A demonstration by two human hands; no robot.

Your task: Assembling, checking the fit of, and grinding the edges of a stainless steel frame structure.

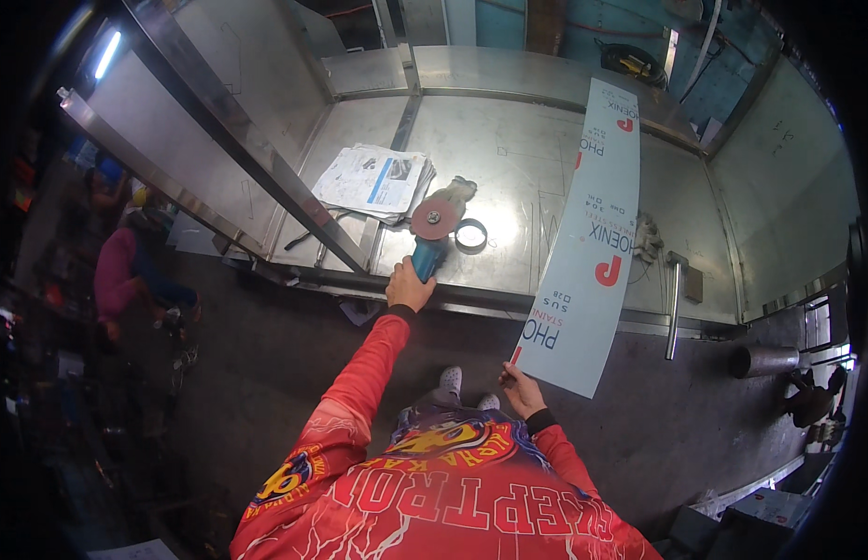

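Note:
My left hand is wrapped round the body of a blue angle grinder at the near edge of the metal bench. Its reddish-brown disc faces up. With its fingers, my right hand pinches the near left corner of a long strip of sheet metal, covered in pale printed film. The strip lies across the bench, and its near end juts out past the edge. Just right of the disc is a black ring, like a tape roll. A work glove lies behind the disc, partly hidden.
A stack of printed papers rests on the metal bench, left of the grinder. Right of the strip are a crumpled glove or rag and a hammer overhanging the edge. A slanting metal bar rises at the left. A person is at far left.

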